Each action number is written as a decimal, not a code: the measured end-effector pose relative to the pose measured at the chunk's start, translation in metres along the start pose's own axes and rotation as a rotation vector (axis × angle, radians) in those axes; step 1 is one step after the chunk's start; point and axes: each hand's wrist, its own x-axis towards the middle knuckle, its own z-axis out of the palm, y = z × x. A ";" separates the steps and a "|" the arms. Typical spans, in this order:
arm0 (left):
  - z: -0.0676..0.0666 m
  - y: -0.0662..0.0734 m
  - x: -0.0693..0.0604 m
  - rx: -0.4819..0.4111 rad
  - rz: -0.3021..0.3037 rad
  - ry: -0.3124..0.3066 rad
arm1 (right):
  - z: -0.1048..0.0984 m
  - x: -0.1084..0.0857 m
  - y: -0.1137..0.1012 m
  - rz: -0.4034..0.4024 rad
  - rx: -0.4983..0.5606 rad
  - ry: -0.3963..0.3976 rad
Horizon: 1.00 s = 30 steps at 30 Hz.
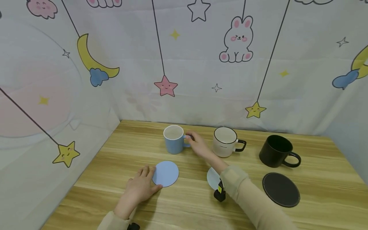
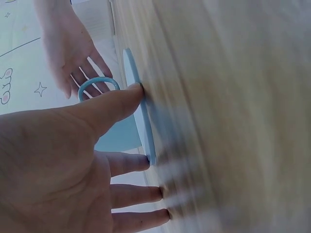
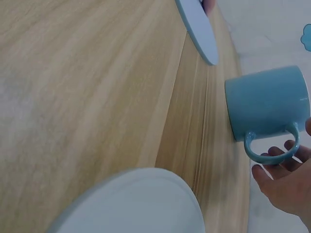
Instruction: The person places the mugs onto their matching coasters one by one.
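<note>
A blue mug [image 1: 174, 145] stands upright at the back, its handle toward my right hand [image 1: 198, 145]. In the right wrist view, the fingers of my right hand [image 3: 286, 184] are spread loosely behind and beside the mug's handle [image 3: 272, 158], not curled round it. My left hand [image 1: 141, 185] rests on the table at the left edge of a round blue coaster [image 1: 165, 173]. Seen from the left wrist, the thumb and index finger of this hand [image 2: 73, 145] touch the rim of the flat-lying coaster [image 2: 141, 111], and the other fingers extend onto the wood.
A white mug [image 1: 224, 143] with a dark handle stands right of my right hand. Farther right are a black mug [image 1: 274, 151] and a black coaster [image 1: 281, 189]. My right forearm partly covers a pale coaster [image 1: 213, 179]. A patterned cloth [image 1: 195, 108] hangs behind the table.
</note>
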 end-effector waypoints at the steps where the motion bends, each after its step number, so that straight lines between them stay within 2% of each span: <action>1: 0.000 0.000 0.000 0.000 -0.001 -0.005 | 0.001 0.000 0.000 0.007 -0.002 0.008; 8: -0.002 0.001 0.000 -0.006 -0.005 -0.019 | 0.009 0.002 -0.002 0.022 0.023 0.057; 30: 0.000 0.000 0.001 0.004 -0.014 -0.023 | 0.015 0.006 -0.001 0.083 0.077 0.083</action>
